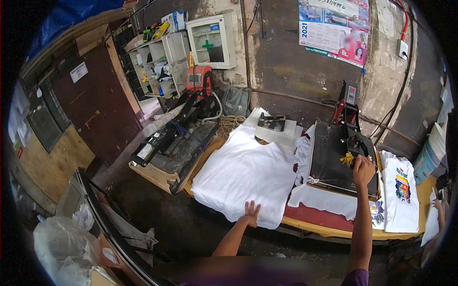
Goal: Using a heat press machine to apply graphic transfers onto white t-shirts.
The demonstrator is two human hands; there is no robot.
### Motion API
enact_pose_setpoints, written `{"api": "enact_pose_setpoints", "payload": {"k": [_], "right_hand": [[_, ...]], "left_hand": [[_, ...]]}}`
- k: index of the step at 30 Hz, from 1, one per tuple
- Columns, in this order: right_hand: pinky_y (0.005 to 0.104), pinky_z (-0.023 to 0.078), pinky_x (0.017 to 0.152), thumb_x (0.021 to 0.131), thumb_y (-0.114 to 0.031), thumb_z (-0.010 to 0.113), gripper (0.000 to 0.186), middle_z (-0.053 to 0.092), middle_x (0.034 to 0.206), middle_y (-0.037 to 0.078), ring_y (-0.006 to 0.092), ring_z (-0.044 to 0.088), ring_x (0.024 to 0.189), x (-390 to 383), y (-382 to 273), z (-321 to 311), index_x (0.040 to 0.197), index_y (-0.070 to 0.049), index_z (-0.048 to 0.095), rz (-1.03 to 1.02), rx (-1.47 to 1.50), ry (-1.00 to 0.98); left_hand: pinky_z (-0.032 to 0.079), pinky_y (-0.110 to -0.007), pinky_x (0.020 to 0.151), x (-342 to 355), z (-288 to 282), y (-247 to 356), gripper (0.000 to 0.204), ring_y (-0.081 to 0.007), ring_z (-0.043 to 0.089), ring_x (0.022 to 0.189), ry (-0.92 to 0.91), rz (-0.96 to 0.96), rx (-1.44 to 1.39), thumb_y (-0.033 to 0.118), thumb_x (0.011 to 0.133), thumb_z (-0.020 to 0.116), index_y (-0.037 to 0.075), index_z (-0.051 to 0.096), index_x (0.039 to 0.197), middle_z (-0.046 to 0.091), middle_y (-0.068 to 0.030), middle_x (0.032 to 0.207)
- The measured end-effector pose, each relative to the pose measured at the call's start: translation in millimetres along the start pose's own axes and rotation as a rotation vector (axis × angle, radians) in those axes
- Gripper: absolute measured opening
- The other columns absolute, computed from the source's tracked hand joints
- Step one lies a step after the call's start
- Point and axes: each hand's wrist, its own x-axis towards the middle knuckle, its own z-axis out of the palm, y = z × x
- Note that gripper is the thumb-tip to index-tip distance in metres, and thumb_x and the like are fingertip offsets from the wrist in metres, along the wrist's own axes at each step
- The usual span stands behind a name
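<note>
My left hand (249,214) rests flat, fingers spread, on the near edge of a stack of plain white T-shirts (245,174) lying on the yellow-edged table (315,229). My right hand (364,169) is closed around the black handle of the heat press (341,157), whose dark top plate is lowered over a white garment (322,199) that sticks out at the front. A yellow tag hangs by the handle.
A printed white T-shirt (402,193) lies right of the press. A second black press (174,143) sits on a wooden base to the left. Shelves, a white wall cabinet (212,40) and a calendar are behind. Another person's hand (436,204) shows at far right.
</note>
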Motion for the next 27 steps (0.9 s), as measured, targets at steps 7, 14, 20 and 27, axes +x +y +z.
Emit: {"api": "enact_pose_setpoints", "payload": {"k": [7, 14, 20, 27], "right_hand": [[0.0403, 0.041, 0.068, 0.093, -0.022, 0.039, 0.035, 0.061, 0.072, 0.012, 0.0302, 0.057, 0.073, -1.1, 1.6, -0.1, 0.072, -0.002, 0.060, -0.026, 0.028, 0.046], [0.0394, 0.039, 0.066, 0.094, -0.022, 0.039, 0.035, 0.062, 0.074, 0.011, 0.0293, 0.057, 0.073, -1.0, 2.8, 2.2, 0.073, -0.003, 0.060, -0.030, -0.001, -0.001], [0.0389, 0.039, 0.065, 0.094, -0.023, 0.039, 0.036, 0.062, 0.074, 0.011, 0.0292, 0.057, 0.071, 0.0, 3.2, 6.3, 0.073, -0.003, 0.061, -0.057, 0.017, 0.082], [0.0385, 0.039, 0.065, 0.094, -0.023, 0.039, 0.037, 0.062, 0.074, 0.011, 0.0294, 0.057, 0.070, -1.4, 4.8, 9.0, 0.074, -0.002, 0.062, -0.079, 0.045, 0.127]], "left_hand": [[-0.001, -0.059, 0.107, -5.7, -5.4, 1.0, 0.112, -0.0502, -0.031, 0.126, -0.038, 0.018, 0.003, 0.035, 0.076, 0.066, 0.012, -0.021, 0.142, -0.033, -0.0272, 0.140], [-0.001, -0.060, 0.107, -7.9, -8.0, 1.7, 0.119, -0.0520, -0.031, 0.125, -0.036, 0.002, 0.029, 0.039, 0.071, 0.071, 0.012, -0.020, 0.143, -0.034, -0.0282, 0.139], [0.001, -0.062, 0.104, -0.1, -4.5, -5.0, 0.126, -0.0516, -0.037, 0.121, -0.044, 0.049, -0.004, 0.041, 0.070, 0.076, 0.010, -0.024, 0.141, -0.040, -0.0309, 0.133], [-0.005, -0.061, 0.105, -1.8, -2.3, -4.6, 0.123, -0.0547, -0.031, 0.124, -0.035, 0.048, 0.013, 0.044, 0.069, 0.072, 0.008, -0.020, 0.142, -0.035, -0.0325, 0.136]]}}
